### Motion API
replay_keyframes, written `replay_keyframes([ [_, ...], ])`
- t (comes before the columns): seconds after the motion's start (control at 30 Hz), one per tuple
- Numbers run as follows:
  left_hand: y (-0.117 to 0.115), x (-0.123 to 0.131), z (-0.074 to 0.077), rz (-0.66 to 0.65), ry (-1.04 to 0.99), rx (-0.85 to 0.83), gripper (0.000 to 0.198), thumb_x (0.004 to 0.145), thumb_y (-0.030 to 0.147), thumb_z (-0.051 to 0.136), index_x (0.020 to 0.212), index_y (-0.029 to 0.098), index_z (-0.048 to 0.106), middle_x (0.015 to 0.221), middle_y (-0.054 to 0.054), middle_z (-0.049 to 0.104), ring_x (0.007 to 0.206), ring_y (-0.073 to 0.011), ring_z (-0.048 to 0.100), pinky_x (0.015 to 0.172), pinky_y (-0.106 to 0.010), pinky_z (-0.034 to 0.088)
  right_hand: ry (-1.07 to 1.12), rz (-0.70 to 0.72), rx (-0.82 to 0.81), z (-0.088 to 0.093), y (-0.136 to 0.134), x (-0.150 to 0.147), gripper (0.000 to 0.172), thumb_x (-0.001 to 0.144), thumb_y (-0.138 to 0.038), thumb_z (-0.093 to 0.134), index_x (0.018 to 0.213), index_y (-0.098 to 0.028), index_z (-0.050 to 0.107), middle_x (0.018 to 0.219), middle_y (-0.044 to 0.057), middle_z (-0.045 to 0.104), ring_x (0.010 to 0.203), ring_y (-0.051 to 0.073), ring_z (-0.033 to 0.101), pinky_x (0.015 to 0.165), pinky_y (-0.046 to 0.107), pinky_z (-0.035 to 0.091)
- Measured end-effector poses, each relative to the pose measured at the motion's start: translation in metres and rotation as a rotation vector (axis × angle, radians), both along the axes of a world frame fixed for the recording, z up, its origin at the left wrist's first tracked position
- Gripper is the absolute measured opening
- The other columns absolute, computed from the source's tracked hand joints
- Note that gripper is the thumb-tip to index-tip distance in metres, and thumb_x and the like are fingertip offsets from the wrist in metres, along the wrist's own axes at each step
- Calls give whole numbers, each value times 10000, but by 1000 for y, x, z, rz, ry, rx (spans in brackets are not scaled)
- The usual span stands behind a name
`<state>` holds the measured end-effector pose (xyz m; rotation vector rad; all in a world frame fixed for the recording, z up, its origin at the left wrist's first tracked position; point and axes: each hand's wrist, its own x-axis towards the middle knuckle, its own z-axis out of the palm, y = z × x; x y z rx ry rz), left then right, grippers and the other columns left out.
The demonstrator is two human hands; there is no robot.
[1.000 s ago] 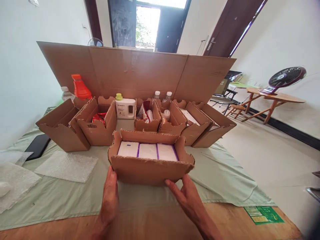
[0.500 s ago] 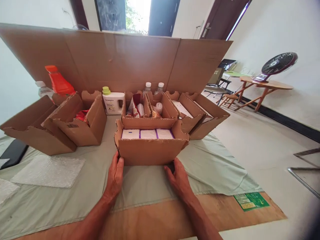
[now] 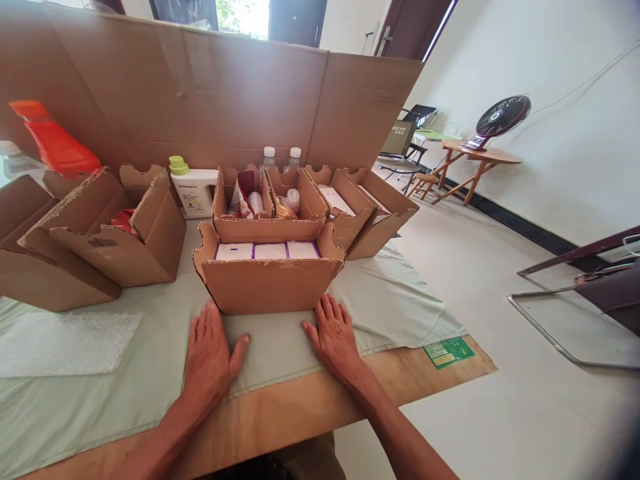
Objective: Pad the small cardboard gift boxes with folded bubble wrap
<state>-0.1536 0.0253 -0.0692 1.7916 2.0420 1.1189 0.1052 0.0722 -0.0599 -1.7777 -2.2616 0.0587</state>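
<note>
Both hands rest flat on the pale green cloth, just in front of an open cardboard box. My left hand lies by the box's front left corner, thumb spread and nothing held. My right hand is at the front right corner, its fingers stretched out and apart. Inside the box sit three white packs with purple edges in a row. Directly behind it stand more cardboard boxes, one holding a maroon packet and another a bubble-wrapped item.
Further boxes stand left, beside a white jug with a green cap and an orange bottle. Bubble wrap lies front left. A tall cardboard panel closes the back. A fan sits on a far table.
My hands have let go of the front box's lower corners and now lie flat on the cloth before it. The view has shifted to the right.
</note>
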Motion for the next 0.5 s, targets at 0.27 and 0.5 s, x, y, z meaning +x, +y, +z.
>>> replay_keyframes([
  [0.27,-48,-12,-13,-108,595,-88,722,931,530,349,1401,39,591,1537,-306,458,1458,-469,384,1179,-652,211,-204,1,-52,3,-58,11,618,978,-427,511,1545,-193,443,1625,154,352,1495,372,324,1179,622,245],
  [0.5,-68,-10,-9,-117,620,-172,635,921,505,450,1450,175,570,1594,-199,420,1487,-449,347,1161,-720,163,-210,-1,51,-9,-91,17,591,967,-436,503,1504,-191,504,1598,155,403,1462,368,384,1160,620,274],
])
